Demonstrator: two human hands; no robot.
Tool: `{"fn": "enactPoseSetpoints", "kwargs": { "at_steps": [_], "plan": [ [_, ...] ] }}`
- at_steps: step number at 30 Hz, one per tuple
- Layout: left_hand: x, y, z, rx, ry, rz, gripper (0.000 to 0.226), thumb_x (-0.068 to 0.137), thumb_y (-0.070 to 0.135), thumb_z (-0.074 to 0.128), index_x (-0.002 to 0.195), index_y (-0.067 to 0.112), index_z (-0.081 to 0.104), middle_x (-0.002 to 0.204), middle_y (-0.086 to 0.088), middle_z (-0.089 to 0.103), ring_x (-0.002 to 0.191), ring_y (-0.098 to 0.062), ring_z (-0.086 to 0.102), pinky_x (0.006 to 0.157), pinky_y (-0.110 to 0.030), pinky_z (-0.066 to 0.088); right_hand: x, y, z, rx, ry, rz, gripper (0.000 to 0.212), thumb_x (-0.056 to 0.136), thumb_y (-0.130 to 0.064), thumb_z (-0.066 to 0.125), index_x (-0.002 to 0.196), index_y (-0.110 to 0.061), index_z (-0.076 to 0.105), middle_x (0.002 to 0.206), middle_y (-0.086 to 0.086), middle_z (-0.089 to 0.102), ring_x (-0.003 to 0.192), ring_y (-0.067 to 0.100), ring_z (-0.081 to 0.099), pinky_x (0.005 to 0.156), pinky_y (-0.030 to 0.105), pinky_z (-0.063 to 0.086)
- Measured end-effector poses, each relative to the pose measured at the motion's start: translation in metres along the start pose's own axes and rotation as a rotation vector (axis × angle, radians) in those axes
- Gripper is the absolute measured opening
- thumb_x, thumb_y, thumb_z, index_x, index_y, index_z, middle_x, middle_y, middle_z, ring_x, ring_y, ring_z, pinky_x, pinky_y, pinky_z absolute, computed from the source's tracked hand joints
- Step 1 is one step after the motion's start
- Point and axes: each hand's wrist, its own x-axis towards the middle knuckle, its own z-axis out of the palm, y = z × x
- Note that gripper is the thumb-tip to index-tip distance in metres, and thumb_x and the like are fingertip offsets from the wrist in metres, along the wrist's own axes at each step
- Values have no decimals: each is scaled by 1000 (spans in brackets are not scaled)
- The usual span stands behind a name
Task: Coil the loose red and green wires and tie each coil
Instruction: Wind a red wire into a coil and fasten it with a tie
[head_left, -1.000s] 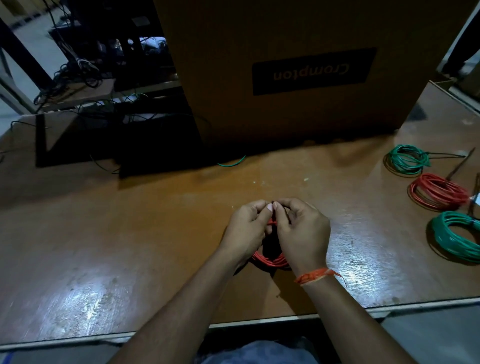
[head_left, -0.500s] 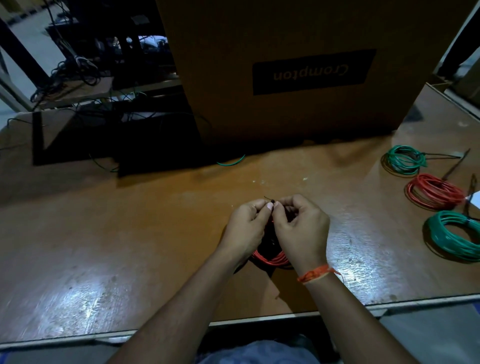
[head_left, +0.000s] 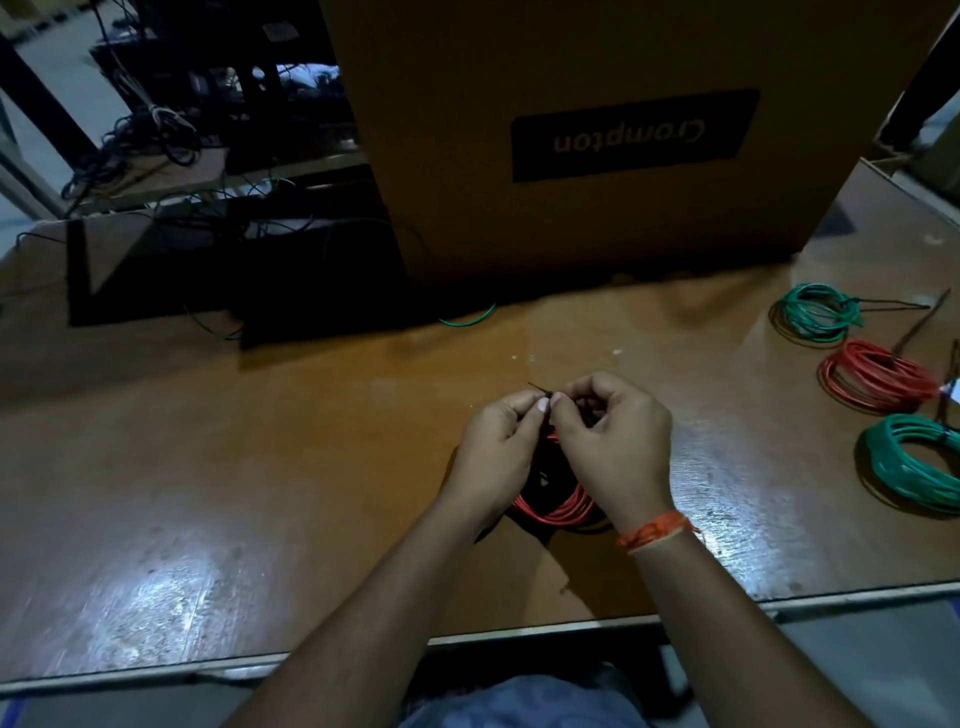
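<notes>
Both hands meet over the worktop (head_left: 260, 467). The left hand (head_left: 498, 452) and the right hand (head_left: 618, 452) pinch a thin dark tie (head_left: 537, 388) that pokes up and to the left. The red coil (head_left: 558, 512) hangs down below them, its top hidden behind the fingers.

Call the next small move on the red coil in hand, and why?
Probably pull the thin dark tie snug. Both hands, left and right, pinch it at the top of the red coil, its tail poking out left, and the coil is still in hand, not with the coils at the right.
</notes>
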Motion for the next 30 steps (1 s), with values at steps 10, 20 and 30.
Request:
{"fn": "enactPoseSetpoints", "kwargs": {
  "at_steps": [10, 20, 30],
  "plan": [
    [-2, -5, -4, -35, -54, -24, 24, 109, 31, 46, 113, 27, 70, 58, 9, 39, 50, -3, 45, 44, -19, 30, 54, -10, -10, 366, -541, 505, 26, 91, -10, 71, 67, -5, 61, 54, 9, 53, 46, 18, 47, 39, 19, 35],
    [-3, -3, -8, -17, -80, -33, 28, 109, 34, 46, 102, 19, 68, 66, -8, 41, 47, -3, 40, 45, -20, 29, 74, -22, -7, 429, 14, 161, 19, 100, -23, 63, 80, -25, 63, 67, -18, 54, 67, 3, 50, 69, 29, 44],
    [-6, 3, -8, -144, -2, -75, 46, 99, 61, 48, 73, 23, 54, 60, 7, 30, 50, -9, 24, 47, -24, 21, 70, -36, 1, 537, -95, 310, 14, 109, -18, 41, 106, -9, 52, 79, 3, 65, 63, 12, 70, 46, 20, 40]
  ]
}}
